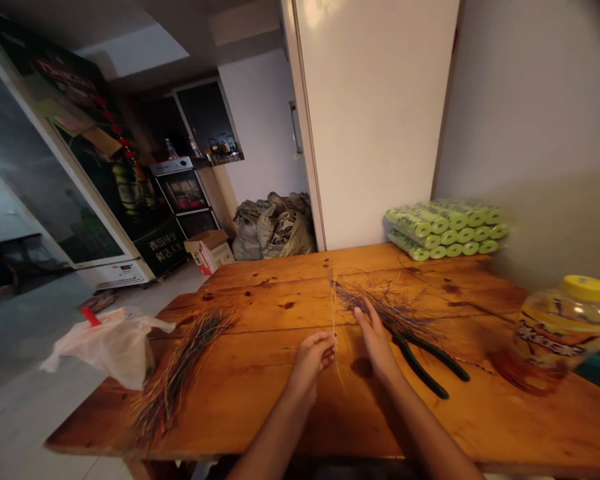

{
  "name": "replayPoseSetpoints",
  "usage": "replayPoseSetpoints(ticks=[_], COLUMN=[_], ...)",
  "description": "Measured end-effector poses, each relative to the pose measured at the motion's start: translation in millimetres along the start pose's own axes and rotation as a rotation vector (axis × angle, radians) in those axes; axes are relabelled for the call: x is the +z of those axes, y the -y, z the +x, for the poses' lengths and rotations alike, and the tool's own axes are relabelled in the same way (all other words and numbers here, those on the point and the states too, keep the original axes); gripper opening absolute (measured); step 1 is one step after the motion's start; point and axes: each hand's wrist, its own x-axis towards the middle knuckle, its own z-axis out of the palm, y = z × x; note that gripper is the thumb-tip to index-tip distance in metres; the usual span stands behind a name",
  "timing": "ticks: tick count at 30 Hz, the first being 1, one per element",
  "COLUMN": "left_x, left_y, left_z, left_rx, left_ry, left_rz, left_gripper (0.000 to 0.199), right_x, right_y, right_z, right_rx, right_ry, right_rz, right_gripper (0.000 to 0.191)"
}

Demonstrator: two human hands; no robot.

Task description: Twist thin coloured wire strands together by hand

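My left hand (310, 363) pinches a few thin pale wire strands (334, 333) between thumb and fingers above the wooden table (260, 420), and the strands hang down past it. My right hand (375, 337) is spread at the near edge of a loose bunch of thin dark wires (380, 300), with nothing visibly gripped. Green-handled pliers (425, 360) lie just to the right of that hand. Farther left, a long heap of multicoloured wires (177, 380) lies on the table beside a white plastic bag (111, 347).
A plastic jar with a yellow lid (563, 327) stands at the right table edge. Lime-green wrapped rolls (445, 230) are stacked against the far wall. Bulging sacks (273, 230), a cardboard box (210, 250) and a glass-door cooler (80, 180) stand beyond the table.
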Motion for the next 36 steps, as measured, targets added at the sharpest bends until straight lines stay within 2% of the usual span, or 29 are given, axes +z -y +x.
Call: replayPoseSetpoints(ticks=[5,10,12,14,17,20,26,32,36], left_x=[9.6,4.6,-1.4,-7.1,-11.8,-12.5,-14.9,-22.0,-23.9], left_y=[22.5,27.5,26.7,24.2,18.6,14.2,16.4,13.8,10.3], left_z=[-4.3,-6.8,-8.2,-9.7,-12.3,-14.2,-11.5,-5.1,-6.4], left_rx=[0.024,0.085,0.123,0.158,0.186,0.186,0.119,0.165,0.173], left_ry=[0.033,0.053,0.013,-0.015,-0.017,0.007,0.043,0.039,0.036], left_rz=[-0.066,-0.099,-0.075,-0.017,0.046,0.031,-0.046,-0.065,-0.052], left_gripper=[0.032,0.03,0.026,0.023,0.019,0.015,0.018,0.017,0.014], right_x=[0.9,7.4,10.1,12.9,16.0,16.9,18.1,23.6,21.1], right_y=[-11.0,-17.8,-10.8,-0.8,12.3,18.1,16.6,15.3,17.0], right_z=[6.8,6.6,2.2,-4.9,-17.0,-25.4,-30.0,-30.7,-30.3], right_rx=[0.097,0.113,0.126,0.136,0.084,0.051,0.114,0.146,0.113], right_ry=[0.088,0.098,0.165,0.286,0.401,0.393,0.381,0.414,0.44], right_rz=[0.049,0.064,0.091,0.121,0.062,-0.013,0.013,-0.063,-0.148], right_gripper=[0.059,0.051,0.05,0.054,0.051,0.045,0.036,0.032,0.024])
